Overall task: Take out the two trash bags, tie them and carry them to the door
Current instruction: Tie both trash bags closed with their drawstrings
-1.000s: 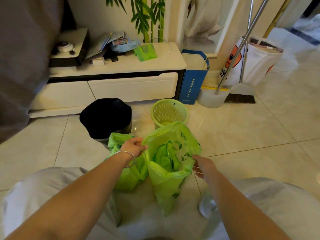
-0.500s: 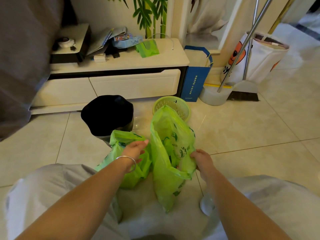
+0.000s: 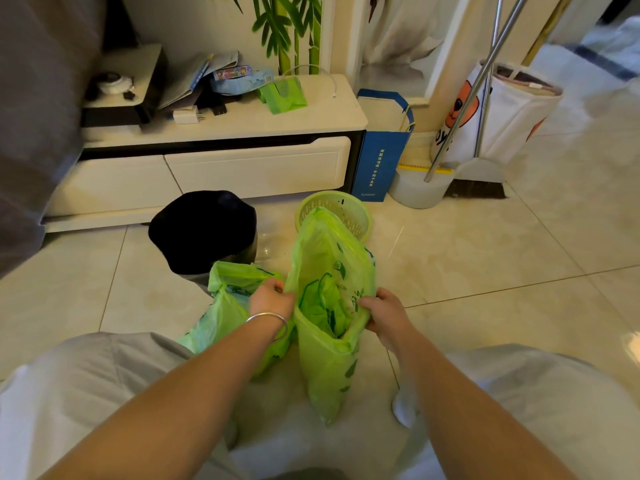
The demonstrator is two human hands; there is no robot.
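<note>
both green trash bags sit on the tiled floor (image 3: 485,258) between the knees, out of their bins. the taller bag (image 3: 329,358) stands on the right, the slumped bag (image 3: 228,306) leans just beside it on the left.

change over the last second: the taller bag's mouth was spread wide between the hands; now its far rim has risen into a tall flap and the opening has narrowed. the left hand (image 3: 272,298) has slid to the near-left rim, the right hand (image 3: 386,315) has come in to the right rim. judgement: rim is being gathered for the knot; tying not yet done, carrying not started.

fingers: left hand's curl over the rim, pinching plastic. right hand's are closed on the opposite edge.

behind: black-lined bin (image 3: 202,230) and small green basket (image 3: 346,211), the basket partly covered by the raised flap. low white cabinet (image 3: 256,168), blue paper bag (image 3: 379,161), broom and dustpan (image 3: 478,174) along the wall.

hard to make out: contents of the taller bag read only as crumpled green material. whether the slumped bag is tied, cannot tell, the left wrist with its bangle (image 3: 268,320) covers part of it. fingertips hidden in folds. no door clearly in view.
</note>
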